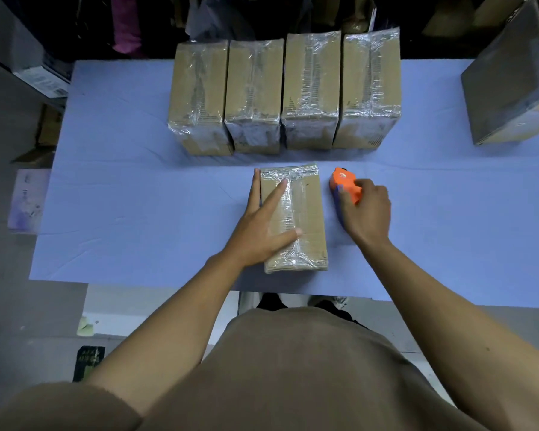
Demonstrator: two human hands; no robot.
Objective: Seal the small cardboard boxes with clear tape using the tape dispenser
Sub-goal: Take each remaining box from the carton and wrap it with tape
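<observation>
A small cardboard box (305, 213) lies near the front of the blue table (137, 197), with clear tape running along its top and over its ends. My left hand (262, 225) rests flat on the box's left half, fingers straight and spread, one finger down its left side. Just right of the box stands the orange tape dispenser (346, 183). My right hand (366, 209) grips its rear, fingers curled round it.
Several taped cardboard boxes (283, 94) stand side by side in a row at the back of the table. A larger box (511, 79) sits at the far right edge. Clutter and other boxes lie beyond and left of the table.
</observation>
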